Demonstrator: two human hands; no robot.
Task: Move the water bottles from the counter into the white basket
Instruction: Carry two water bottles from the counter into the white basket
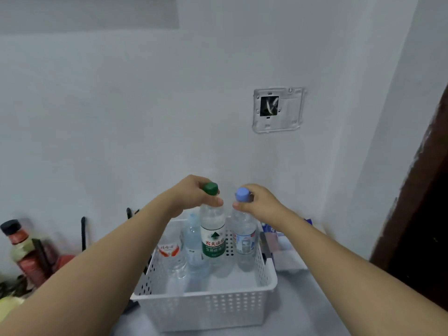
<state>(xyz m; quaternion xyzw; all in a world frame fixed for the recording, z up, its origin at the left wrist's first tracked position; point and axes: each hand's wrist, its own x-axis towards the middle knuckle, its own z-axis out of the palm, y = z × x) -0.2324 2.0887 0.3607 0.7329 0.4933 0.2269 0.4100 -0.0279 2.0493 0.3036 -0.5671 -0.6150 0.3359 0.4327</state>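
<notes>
basket [206,309] front half: free | rear: four upright bottles [194,241] | right: box [283,248] adjoining

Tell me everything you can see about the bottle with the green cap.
The green-capped bottle is clear plastic with a dark green screw cap and a white and green label bearing Chinese characters. It stands upright inside the white basket, between a smaller clear bottle on its left and the blue-capped bottle on its right. The left hand grips it at the cap and neck. Whether its base rests on the basket floor cannot be told.
</notes>
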